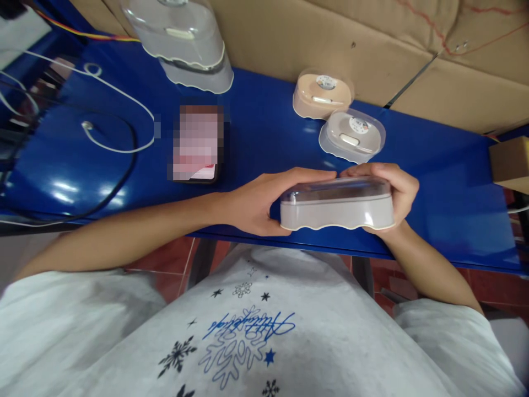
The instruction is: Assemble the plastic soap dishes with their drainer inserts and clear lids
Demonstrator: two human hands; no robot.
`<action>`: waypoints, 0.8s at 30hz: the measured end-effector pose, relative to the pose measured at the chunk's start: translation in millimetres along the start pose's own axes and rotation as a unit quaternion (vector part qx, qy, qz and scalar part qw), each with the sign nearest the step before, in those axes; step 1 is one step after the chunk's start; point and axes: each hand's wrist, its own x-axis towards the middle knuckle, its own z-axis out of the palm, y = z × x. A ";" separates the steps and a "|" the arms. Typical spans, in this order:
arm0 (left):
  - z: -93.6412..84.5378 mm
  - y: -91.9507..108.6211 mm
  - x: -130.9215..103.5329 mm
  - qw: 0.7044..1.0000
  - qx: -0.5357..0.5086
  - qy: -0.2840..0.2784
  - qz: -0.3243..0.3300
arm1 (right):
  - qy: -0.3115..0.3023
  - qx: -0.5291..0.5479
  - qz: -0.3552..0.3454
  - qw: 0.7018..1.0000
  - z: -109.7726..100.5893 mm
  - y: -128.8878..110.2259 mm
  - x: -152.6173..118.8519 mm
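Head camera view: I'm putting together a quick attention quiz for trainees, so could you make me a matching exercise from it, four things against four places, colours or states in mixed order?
Things
1. Tabletop
2. Rear small box
3. White cable
4. Front box

Places, colours, states
A. Curving loosely at the person's left
B. Peach
C. Between the left hand and the right hand, under a clear lid
D. Glossy blue

Right pairs: 1-D, 2-B, 3-A, 4-C
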 end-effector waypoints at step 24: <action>-99.4 -77.7 -5.2 0.983 0.146 0.000 -0.112 | -0.096 -0.339 0.101 0.931 -39.9 25.0 41.3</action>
